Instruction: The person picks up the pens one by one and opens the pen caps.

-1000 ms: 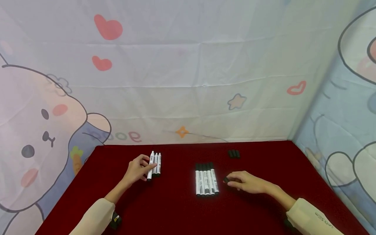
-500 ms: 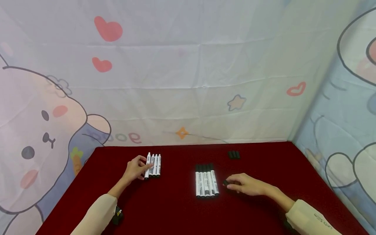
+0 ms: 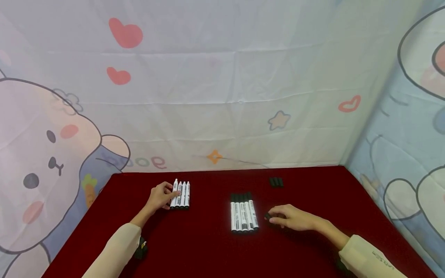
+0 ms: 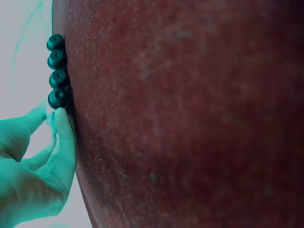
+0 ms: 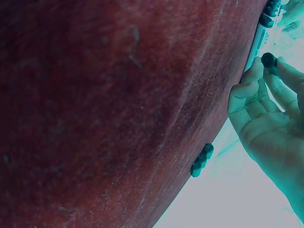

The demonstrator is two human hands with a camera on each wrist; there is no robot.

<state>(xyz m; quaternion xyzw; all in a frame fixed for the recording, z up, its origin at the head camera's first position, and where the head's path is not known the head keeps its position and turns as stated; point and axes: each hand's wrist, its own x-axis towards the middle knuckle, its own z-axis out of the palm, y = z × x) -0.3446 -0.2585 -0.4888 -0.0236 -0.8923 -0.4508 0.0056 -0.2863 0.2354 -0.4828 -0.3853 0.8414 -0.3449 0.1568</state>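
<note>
Four white markers without caps lie side by side, tips away from me, at the left of the table. My left hand (image 3: 160, 197) grips the leftmost marker (image 3: 175, 187), its thumb reaching across the row's top. Black marker ends (image 4: 58, 98) line up beside that hand's fingertips in the left wrist view. Right of the centre, my right hand (image 3: 291, 217) pinches a small black marker cap (image 3: 267, 216) between thumb and finger. The same cap (image 5: 269, 60) shows end-on in the right wrist view. Between the hands lies a row of several capped white markers (image 3: 244, 216).
Three loose black caps (image 3: 276, 182) lie together at the back right of the dark red tablecloth (image 3: 208, 247). Behind the table hangs a pale printed cloth (image 3: 222, 85), which also covers the right side.
My left hand has moved slightly left with the marker, which stood raised beside the others and now lies level at the row's left end. My right hand has stayed almost still with the cap.
</note>
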